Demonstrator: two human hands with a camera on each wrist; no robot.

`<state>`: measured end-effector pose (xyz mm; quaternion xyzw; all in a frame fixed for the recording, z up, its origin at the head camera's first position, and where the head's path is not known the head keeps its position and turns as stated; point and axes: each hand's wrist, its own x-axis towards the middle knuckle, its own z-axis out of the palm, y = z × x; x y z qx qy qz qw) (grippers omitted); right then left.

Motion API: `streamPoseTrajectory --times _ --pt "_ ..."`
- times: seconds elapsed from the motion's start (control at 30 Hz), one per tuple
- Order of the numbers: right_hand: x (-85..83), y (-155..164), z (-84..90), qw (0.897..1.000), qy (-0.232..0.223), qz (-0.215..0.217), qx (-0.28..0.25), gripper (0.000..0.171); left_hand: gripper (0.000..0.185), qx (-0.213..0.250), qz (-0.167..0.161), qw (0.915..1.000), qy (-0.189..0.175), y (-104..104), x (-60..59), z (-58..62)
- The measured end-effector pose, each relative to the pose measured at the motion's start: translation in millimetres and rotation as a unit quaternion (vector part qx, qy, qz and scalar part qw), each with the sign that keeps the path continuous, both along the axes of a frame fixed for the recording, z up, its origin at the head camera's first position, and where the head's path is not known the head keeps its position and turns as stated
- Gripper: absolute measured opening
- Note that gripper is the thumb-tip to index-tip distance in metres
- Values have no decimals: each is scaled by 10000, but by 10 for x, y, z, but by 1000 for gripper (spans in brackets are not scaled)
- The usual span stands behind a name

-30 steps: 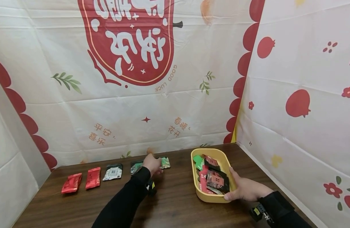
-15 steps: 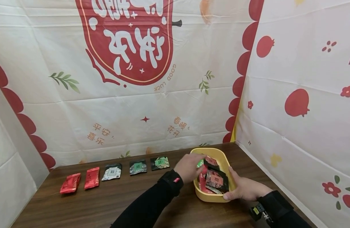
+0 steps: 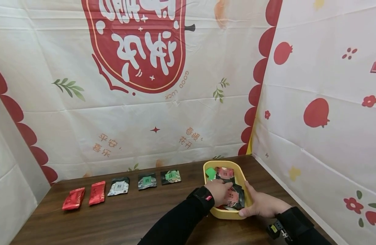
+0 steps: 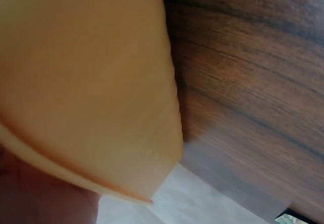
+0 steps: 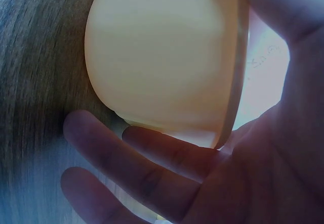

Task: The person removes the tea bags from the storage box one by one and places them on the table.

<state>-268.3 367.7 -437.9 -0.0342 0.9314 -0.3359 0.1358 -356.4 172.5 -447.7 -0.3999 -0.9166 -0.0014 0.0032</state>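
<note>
A yellow plastic box [image 3: 207,165] stands at the right of the table with several small packets in it. Among them are a green packet [image 3: 210,173], a dark packet with a red label [image 3: 225,173] and another dark red-labelled packet [image 3: 237,199]. My left hand [image 3: 218,192] reaches over the box's left rim into the packets; its fingertips are largely hidden, and whether they pinch one is unclear. My right hand [image 3: 264,203] holds the box at its near right corner, thumb on the near side and fingers along the right wall. The left wrist view shows mostly the box's outer wall [image 4: 96,82].
A row of packets lies along the back of the brown table [image 3: 114,217]: two red packets [image 3: 74,198], a black-and-white packet [image 3: 119,186], a dark packet with a green label [image 3: 147,181] and a green-and-black packet [image 3: 171,177]. Printed cloth walls [image 3: 139,112] rise behind and right.
My left hand has left the row's right end, where two green-labelled packets now lie uncovered, and moved right into the box, lastly towards its near end. My right hand stays at the box.
</note>
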Motion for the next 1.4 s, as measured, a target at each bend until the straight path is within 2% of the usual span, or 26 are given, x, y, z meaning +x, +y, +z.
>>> streamPoseTrajectory --times 0.2,0.3,0.37,0.47,0.6,0.7,0.77,0.87,0.97,1.07,1.27,1.37,1.4 --pt "-27 -10 25 9998 126 175 53 129 76 261 -120 9993 244 -47 -25 35" --pt "-31 -19 47 9997 166 190 71 129 57 274 -278 9989 253 -47 -45 74" --pt "-33 -28 58 9996 188 199 77 128 43 381 -363 9986 47 -54 -64 83" --pt "-30 -42 70 9995 215 215 107 128 29 734 -427 9951 -498 -86 -99 88" --pt "-26 -55 68 9994 233 237 123 128 18 1485 -302 9804 -1262 -203 -122 116" --pt "-27 -58 65 9992 280 230 183 128 11 2183 -233 9632 -1551 -325 -139 159" --pt "-36 -54 68 9988 344 247 236 128 10 2698 -205 9459 -1793 -411 -146 197" --pt "-46 -54 75 9987 376 212 277 129 9 3388 -166 9117 -2319 -530 -160 226" --pt "-52 -52 69 9991 319 126 259 130 7 3912 -12 8736 -2894 -645 -157 220" --pt "-48 -50 50 9994 270 88 202 130 7 4258 152 8467 -3187 -766 -131 188" --pt "-17 -36 2 9993 310 154 144 130 12 4733 218 8081 -3500 -1024 -67 126" --pt "4 -29 -14 9994 281 90 178 130 13 4890 167 7969 -3544 -1202 -25 143" --pt "8 -26 -19 9995 257 64 186 130 14 4927 154 7957 -3519 -1277 -5 160"
